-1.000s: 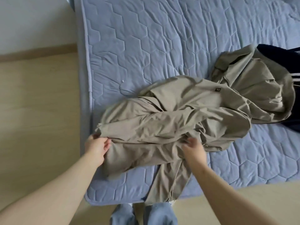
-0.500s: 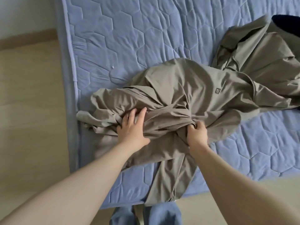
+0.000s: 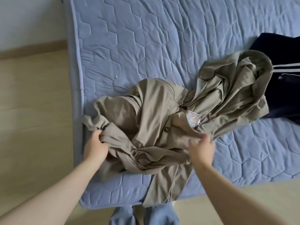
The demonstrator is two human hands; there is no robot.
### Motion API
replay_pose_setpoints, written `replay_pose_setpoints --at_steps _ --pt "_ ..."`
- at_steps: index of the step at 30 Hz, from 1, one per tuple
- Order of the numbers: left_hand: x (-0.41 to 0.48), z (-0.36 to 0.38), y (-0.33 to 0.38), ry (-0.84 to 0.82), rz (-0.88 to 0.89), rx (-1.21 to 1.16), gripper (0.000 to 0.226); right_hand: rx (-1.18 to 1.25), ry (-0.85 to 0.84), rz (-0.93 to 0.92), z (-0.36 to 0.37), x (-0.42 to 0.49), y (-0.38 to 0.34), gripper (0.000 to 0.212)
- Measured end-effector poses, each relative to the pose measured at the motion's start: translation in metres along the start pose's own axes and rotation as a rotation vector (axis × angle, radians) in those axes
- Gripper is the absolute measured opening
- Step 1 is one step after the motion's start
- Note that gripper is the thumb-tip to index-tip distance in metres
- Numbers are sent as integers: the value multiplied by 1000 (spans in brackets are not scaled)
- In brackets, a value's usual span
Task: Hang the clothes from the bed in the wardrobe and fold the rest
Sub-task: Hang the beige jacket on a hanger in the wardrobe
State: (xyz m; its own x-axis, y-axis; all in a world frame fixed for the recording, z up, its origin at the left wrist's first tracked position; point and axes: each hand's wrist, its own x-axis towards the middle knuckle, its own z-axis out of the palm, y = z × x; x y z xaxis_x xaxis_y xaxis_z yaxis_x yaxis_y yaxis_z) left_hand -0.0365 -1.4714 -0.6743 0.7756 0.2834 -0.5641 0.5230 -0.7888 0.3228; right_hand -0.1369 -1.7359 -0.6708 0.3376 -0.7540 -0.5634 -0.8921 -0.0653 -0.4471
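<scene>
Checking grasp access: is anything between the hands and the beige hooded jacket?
Nothing visible. The left hand grips the beige hooded jacket; the blurred right hand touches it. The navy striped garment lies beyond its hood.

Smooth beige cloth jacket (image 3: 155, 111), quilted matt mattress (image 3: 146, 38)

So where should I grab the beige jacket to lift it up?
Probably the beige jacket by its neck, beside the white tag, reaching down from the near side. The hood lies spread open there, while the cloth by the left hand is twisted and bunched.
</scene>
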Motion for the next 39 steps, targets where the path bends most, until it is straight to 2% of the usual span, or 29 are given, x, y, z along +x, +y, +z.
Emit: replay_pose_setpoints --at_steps 2,3,4,6,8,10,12,13,15,16,18,20,22,23,25,27,28,29,31,33,35,39 --pt "-14 12 22 -32 113 -52 47 -144 60 -87 -8 28 -8 56" --pt "-21 19 33 -73 170 -72 45 -217 21 -102 -7 41 -13 65" --pt "-27 27 44 -122 213 -109 42 -285 -46 -118 -5 50 -19 66" --pt "-37 38 62 -194 260 -213 36 -357 -215 -166 5 56 -24 42" --pt "-43 43 77 -156 304 -277 24 -285 -330 -192 16 40 -24 22" --pt "-47 45 88 -52 370 -289 16 -269 -450 -197 25 12 -17 16" --pt "-52 45 96 3 467 -243 11 -327 -643 -142 31 -16 -4 12" --pt "-55 44 99 2 526 -197 3 -326 -743 -72 32 -28 5 14" --pt "-58 47 102 -12 651 -75 12 -216 -881 136 32 -46 27 19" --pt "-60 50 104 -29 705 -18 16 -119 -880 257 30 -51 36 24" --pt "-66 58 113 -46 781 55 19 82 -701 435 23 -49 55 38" --pt "-70 68 124 -38 848 73 23 166 -403 459 15 -35 66 41" --pt "-70 85 139 -114 847 61 30 104 -225 403 10 -20 74 40" --pt "-69 96 146 -182 816 64 31 91 -229 368 10 -15 75 38" --pt "-63 119 156 -268 687 116 30 180 -343 319 17 -8 71 31" --pt "-59 139 157 -335 494 199 43 336 -483 310 28 -8 62 49" --pt "-59 147 153 -373 453 267 49 352 -525 299 33 -9 61 56" --pt "-58 151 149 -396 453 349 49 313 -538 262 39 -9 60 57" --pt "-55 154 142 -411 448 416 32 191 -496 200 44 -11 62 46" --pt "-50 146 139 -427 401 328 25 206 -408 223 43 -14 63 30" --pt "-47 131 138 -461 302 60 26 286 -319 238 39 -18 57 19" --pt "-54 85 152 -486 177 -378 12 641 -252 288 16 -29 11 14"
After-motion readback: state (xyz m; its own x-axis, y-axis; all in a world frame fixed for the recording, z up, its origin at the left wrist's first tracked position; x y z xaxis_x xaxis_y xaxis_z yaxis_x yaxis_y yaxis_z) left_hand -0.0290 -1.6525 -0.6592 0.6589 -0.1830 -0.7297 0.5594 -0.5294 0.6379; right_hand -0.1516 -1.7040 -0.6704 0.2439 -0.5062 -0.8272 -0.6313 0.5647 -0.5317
